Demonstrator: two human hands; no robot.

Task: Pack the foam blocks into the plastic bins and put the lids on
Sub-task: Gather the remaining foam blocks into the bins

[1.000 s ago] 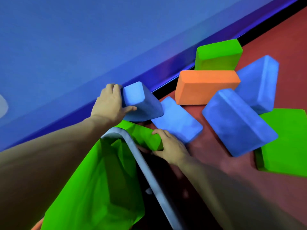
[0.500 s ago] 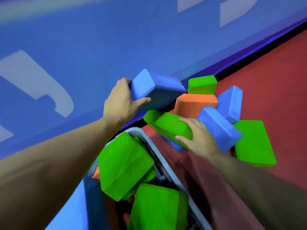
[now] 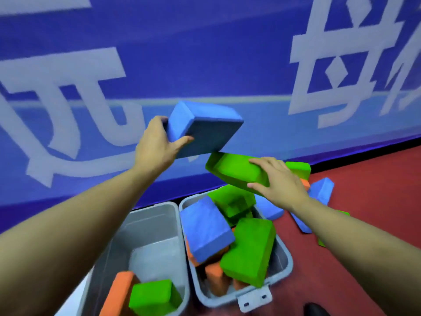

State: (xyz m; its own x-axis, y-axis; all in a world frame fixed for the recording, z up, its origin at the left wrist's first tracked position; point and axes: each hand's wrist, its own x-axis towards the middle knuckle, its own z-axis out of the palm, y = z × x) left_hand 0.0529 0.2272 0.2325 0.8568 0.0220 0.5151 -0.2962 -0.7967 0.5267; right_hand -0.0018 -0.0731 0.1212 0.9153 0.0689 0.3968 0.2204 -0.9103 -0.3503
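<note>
My left hand (image 3: pixel 157 144) grips a blue foam block (image 3: pixel 205 128) in the air, above and behind the bins. My right hand (image 3: pixel 280 181) holds a green foam block (image 3: pixel 234 169) over the far end of the right grey bin (image 3: pixel 284 258). That bin is piled with green, blue and orange blocks, a blue one (image 3: pixel 205 229) and a green one (image 3: pixel 250 249) on top. The left grey bin (image 3: pixel 155 224) holds an orange block (image 3: pixel 118 290) and a green block (image 3: pixel 152 297) at its near end. No lid is in view.
A blue banner wall (image 3: pixel 205 53) with white characters stands close behind the bins. On the red floor (image 3: pixel 376 190) to the right lie more loose blocks, among them a blue one (image 3: pixel 321 190) and a green one (image 3: pixel 298 169). A latch (image 3: pixel 255 297) sticks out at the right bin's near rim.
Both hands have lifted their blocks from the floor pile, up and over the bins. The view has swung up, and both bins now show.
</note>
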